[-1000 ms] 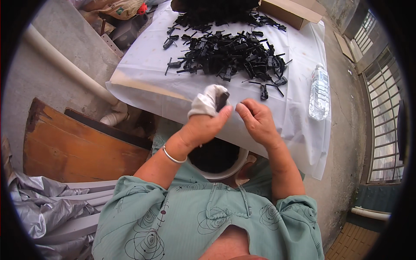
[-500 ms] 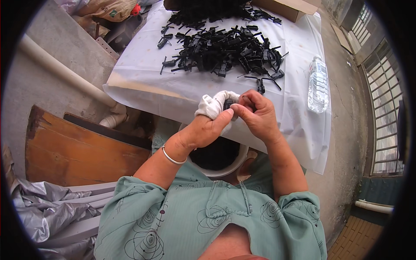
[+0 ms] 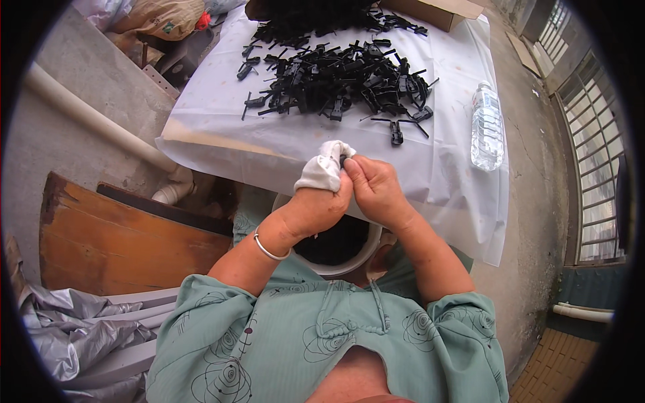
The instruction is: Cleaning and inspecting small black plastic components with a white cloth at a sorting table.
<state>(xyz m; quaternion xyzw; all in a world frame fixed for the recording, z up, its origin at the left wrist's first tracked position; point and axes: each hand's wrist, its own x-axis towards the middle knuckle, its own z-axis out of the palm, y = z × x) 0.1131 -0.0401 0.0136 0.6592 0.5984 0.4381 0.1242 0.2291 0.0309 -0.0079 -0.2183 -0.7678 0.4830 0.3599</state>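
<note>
The left hand (image 3: pixel 324 203), white cloth (image 3: pixel 318 176) over its fingers, is closed around a small black piece (image 3: pixel 343 160) whose end peeps out at the top. The right hand (image 3: pixel 380 191) is curled against it, thumb and fingertips bunched; whether it grips the piece too, I cannot tell. The cloth probably guards the fingers or helps the grip, and the hands likely meet so one can steady while the other works.

Below them, a pale bucket (image 3: pixel 339 271) with dark contents stands under the near edge of the tabletop (image 3: pixel 447 161) — perhaps to be within easy reach — with the left forearm just beside its opening. Beyond the hands, a single black clip (image 3: pixel 396 133) lies towards the near edge, just off a loose pile (image 3: pixel 336 84) across the middle. A water bottle (image 3: pixel 487 127) lies along the right edge, clear of the hands. By the far edge are a denser dark heap (image 3: pixel 316 23) and a cardboard box (image 3: pixel 440 15).
</note>
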